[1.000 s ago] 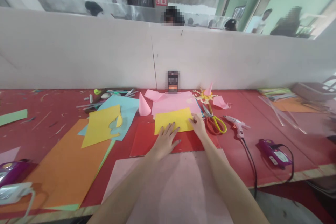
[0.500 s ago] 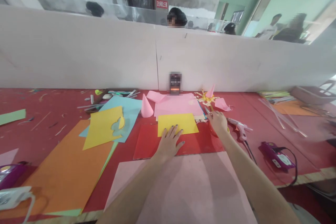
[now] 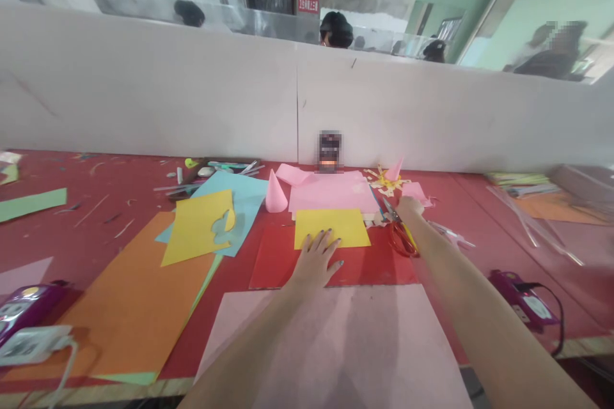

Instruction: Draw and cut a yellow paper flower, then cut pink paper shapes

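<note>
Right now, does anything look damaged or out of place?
The cut yellow sheet over the blue paper has a curved bite missing, unlike the straight-edged yellow rectangle under the left hand; stray scraps litter the table's left.

Taking the yellow sheet [image 3: 348,227] under the left hand [image 3: 314,261] as my dial's centre, I can pass toward 6 o'clock, low over the flat red board [image 3: 374,266] and pink mat [image 3: 345,332], between the forearms [image 3: 470,281]. The upright pink cone [image 3: 275,195] blocks me at 10, the white partition [image 3: 393,115] at 12, the right hand [image 3: 410,207] at 2, and the scissors [image 3: 398,220] at 3.
</note>
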